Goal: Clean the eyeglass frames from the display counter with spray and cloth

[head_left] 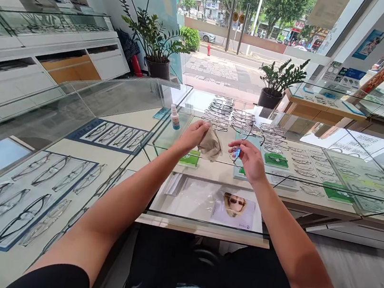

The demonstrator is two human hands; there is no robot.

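Over the glass counter, my left hand (pixel 194 135) is closed on a beige cloth (pixel 210 145), which hangs down to the right of its fingers. My right hand (pixel 251 161) pinches a pair of glasses (pixel 236 152); a lens shows a blue reflection, and a thin dark temple rises above the fingers. A small gap separates the cloth from the glasses. To the left of my left hand, a small spray bottle (pixel 175 117) with a white top and blue lower part stands upright on the glass.
Rows of glasses (pixel 218 112) lie beyond my hands. Trays of glasses (pixel 116 135) sit in the left display case. Green cases (pixel 276 159) are at the right. Below my hands is a printed card (pixel 234 210). Potted plants (pixel 270 98) stand beyond the counter.
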